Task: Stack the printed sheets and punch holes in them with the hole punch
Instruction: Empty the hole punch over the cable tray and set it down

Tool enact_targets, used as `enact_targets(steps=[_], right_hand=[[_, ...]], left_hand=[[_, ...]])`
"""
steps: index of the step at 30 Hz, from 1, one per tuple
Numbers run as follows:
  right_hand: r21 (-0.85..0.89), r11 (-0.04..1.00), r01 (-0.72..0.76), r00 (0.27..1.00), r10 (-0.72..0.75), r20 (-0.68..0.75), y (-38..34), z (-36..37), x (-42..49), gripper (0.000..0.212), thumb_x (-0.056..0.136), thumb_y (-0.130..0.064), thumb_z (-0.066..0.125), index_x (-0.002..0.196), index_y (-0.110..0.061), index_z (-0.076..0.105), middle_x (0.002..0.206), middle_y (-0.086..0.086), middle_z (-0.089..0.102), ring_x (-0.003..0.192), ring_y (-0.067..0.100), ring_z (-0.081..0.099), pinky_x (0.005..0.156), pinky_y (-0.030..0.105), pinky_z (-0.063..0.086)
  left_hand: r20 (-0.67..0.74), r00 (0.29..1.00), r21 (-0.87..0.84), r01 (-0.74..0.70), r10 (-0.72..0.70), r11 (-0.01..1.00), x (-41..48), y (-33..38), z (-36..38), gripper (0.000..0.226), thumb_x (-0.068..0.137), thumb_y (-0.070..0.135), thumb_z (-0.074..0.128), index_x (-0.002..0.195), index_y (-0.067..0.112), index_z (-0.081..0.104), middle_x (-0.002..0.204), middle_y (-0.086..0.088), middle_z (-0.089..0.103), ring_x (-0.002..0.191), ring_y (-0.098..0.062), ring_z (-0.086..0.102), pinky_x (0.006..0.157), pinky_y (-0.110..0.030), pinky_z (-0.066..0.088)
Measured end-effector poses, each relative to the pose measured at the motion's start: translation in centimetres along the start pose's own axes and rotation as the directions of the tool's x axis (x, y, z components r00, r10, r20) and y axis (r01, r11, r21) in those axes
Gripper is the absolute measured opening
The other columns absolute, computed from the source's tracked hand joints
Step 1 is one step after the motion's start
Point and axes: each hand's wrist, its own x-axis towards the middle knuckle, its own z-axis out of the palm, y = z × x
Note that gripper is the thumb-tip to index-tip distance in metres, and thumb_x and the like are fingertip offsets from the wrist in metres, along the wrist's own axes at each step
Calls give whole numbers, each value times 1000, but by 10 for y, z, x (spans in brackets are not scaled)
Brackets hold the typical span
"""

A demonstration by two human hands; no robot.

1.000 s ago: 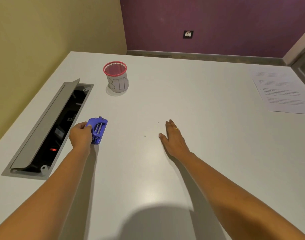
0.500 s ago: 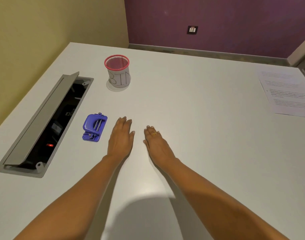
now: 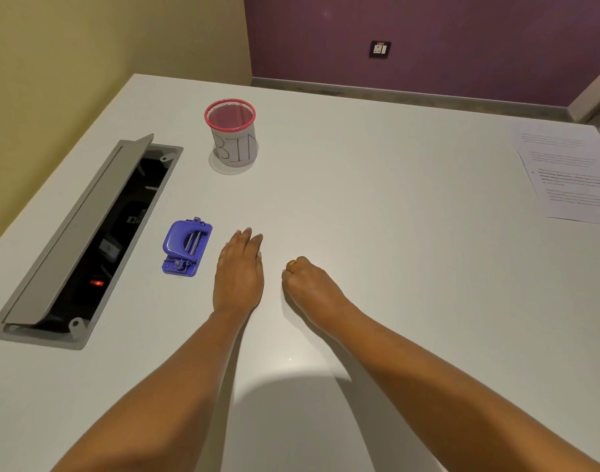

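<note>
Left hand [image 3: 238, 272] lies flat, fingers straight, just right of the punch [image 3: 186, 247]; right hand [image 3: 310, 287] is curled, empty; sheets [image 3: 571, 178] far right.

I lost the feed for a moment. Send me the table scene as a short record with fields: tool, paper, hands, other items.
tool: blue plastic hole punch, on the white table, untouched, just left of the left hand
paper: printed white sheets, far right edge of the table, loosely overlapped, out of both hands' grasp
left hand: flat on the table, fingers extended, empty
right hand: fingers curled into a loose fist, resting on the table, nothing visible in it
other: pink-rimmed mesh cup labelled BIN, far left; grey cable hatch, lid open
holes punched: none yet
</note>
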Motion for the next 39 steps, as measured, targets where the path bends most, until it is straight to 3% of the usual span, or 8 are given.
enact_targets(steps=[5, 7, 9, 12, 17, 23, 29, 39], right_hand=[[100, 994, 48, 999, -50, 19, 7, 5, 6, 61, 31, 24, 68, 53, -14, 24, 61, -7, -7, 51, 17, 26, 38, 19, 8], [177, 984, -3, 1000, 6, -18, 8, 8, 9, 43, 54, 23, 61, 55, -10, 34, 52, -2, 16, 59, 21, 31, 45, 26, 27], [282, 949, -139, 990, 131, 49, 9, 8, 11, 14, 73, 16, 49, 67, 4, 52, 67, 16, 51, 68, 24, 39, 58, 37, 40], [462, 804, -374, 921, 380, 83, 7, 2, 21, 20, 75, 9, 45, 82, 8, 64, 87, 20, 66, 80, 30, 59, 75, 40, 49], [603, 541, -587, 776, 588, 229, 18, -13, 42, 19, 71, 9, 49, 71, 4, 67, 79, 16, 71, 69, 25, 65, 65, 27, 53], [561, 592, -579, 794, 566, 221, 45, -37, 78, 12, 73, 8, 59, 76, 4, 70, 87, 15, 72, 77, 24, 66, 67, 25, 49], [645, 624, -441, 831, 555, 31, 56, -68, 141, 14, 77, 4, 60, 83, 2, 73, 91, 15, 73, 85, 23, 68, 80, 30, 54], [650, 689, -320, 835, 529, -150, 57, -93, 246, 23, 84, 6, 52, 85, -3, 74, 91, 13, 72, 77, 19, 62, 75, 33, 57]], left_hand=[[-11, 1000, 6, 9, -9, 1000, 1, 0, 2, 39, 96, 10, 35, 134, 9, 45, 146, -11, 40, 140, -27, 29, 115, -40, 23], [-17, 1000, 11, 8, -8, 1000, 1, 0, 2, 39, 96, 9, 36, 133, 9, 46, 146, -11, 40, 140, -27, 30, 115, -39, 23], [-22, 1000, 18, 8, -7, 1000, 2, 0, 2, 38, 96, 9, 37, 133, 8, 46, 145, -12, 41, 139, -28, 31, 114, -39, 24], [-19, 1000, 37, 18, -18, 999, 3, 2, 2, 39, 96, 10, 36, 134, 7, 44, 145, -13, 40, 139, -28, 31, 114, -39, 24], [61, 998, 105, -26, 20, 994, 11, 2, 1, 45, 97, 17, 31, 141, 7, 32, 152, -14, 27, 143, -28, 20, 117, -40, 14], [88, 996, 135, 17, -29, 991, 41, 4, 1, 48, 98, 24, 27, 144, 10, 24, 156, -11, 19, 145, -26, 13, 119, -40, 10], [60, 996, 136, 61, -69, 989, 61, 3, 4, 48, 98, 24, 26, 145, 12, 23, 156, -9, 18, 145, -24, 12, 119, -38, 8], [22, 998, 124, 58, -61, 991, 61, 2, 9, 47, 99, 23, 25, 145, 13, 24, 156, -8, 20, 145, -23, 13, 118, -37, 7]])
